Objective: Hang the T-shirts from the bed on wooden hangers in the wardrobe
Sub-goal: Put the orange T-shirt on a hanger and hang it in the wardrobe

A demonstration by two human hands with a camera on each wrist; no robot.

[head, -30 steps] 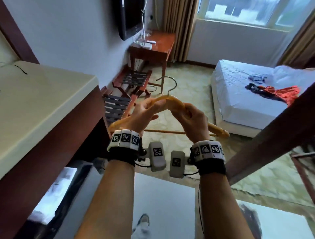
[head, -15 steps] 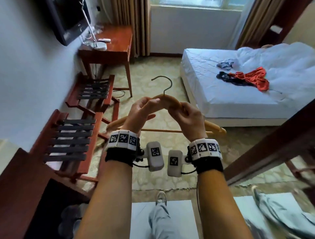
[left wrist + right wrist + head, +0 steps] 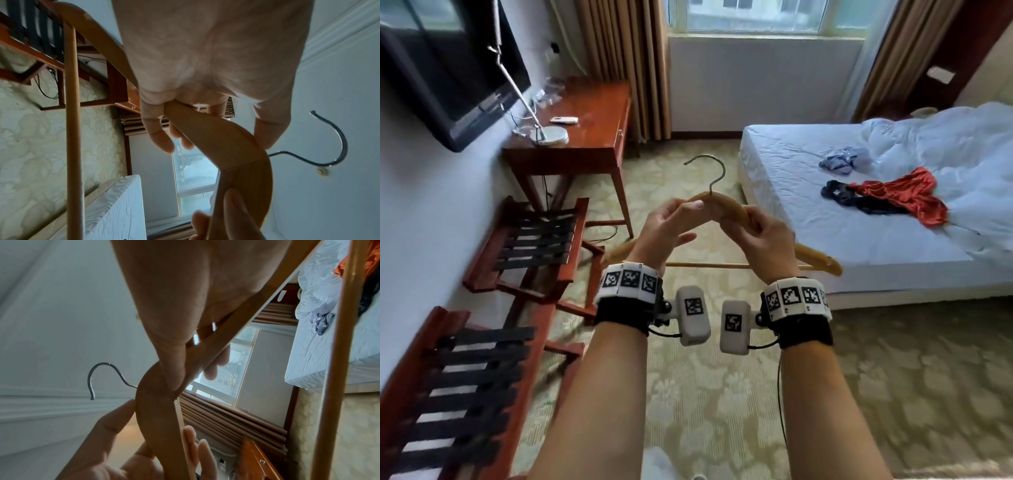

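Wooden hanger was gripped near its peak by the left hand and right hand, 2 T-shirts lying on the bed beyond.

Hotel-style bedroom. White-sheeted bed stood at right, with crumpled red garment and small blue garment on it. Two red-brown wooden luggage racks with black straps lined left wall below wall-mounted black television. Red-brown wooden desk, tan pleated curtains, patterned beige carpet were present.
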